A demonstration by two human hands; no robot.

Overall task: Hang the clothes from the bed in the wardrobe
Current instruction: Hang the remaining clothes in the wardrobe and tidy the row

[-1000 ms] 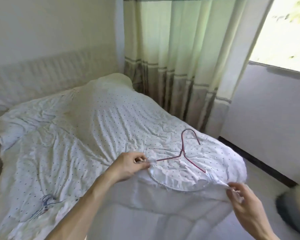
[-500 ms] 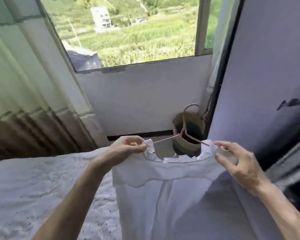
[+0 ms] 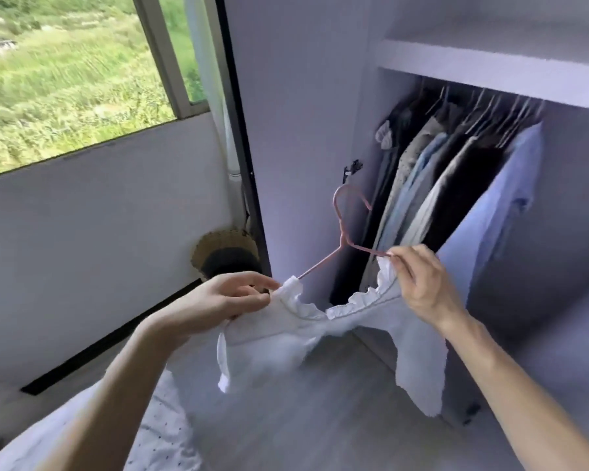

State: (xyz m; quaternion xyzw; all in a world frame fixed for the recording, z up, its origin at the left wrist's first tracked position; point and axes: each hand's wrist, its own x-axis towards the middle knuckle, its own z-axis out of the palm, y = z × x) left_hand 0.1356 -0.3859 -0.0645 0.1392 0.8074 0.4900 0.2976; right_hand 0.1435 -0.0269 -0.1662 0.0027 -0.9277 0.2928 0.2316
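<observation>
A woven basket [image 3: 215, 242], dark inside, stands just beyond the left fingers [image 3: 252, 283]; up and left of them a window [image 3: 65, 79] shows green fields; a white wall [image 3: 99, 232] runs beneath it; grey floorboards [image 3: 320, 436] lie below the right fingers [image 3: 409, 260].

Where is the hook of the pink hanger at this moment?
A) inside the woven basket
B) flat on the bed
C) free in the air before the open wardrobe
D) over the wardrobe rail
C: the left hand and right hand hold the white garment on the pink hanger, whose hook touches nothing.
</observation>
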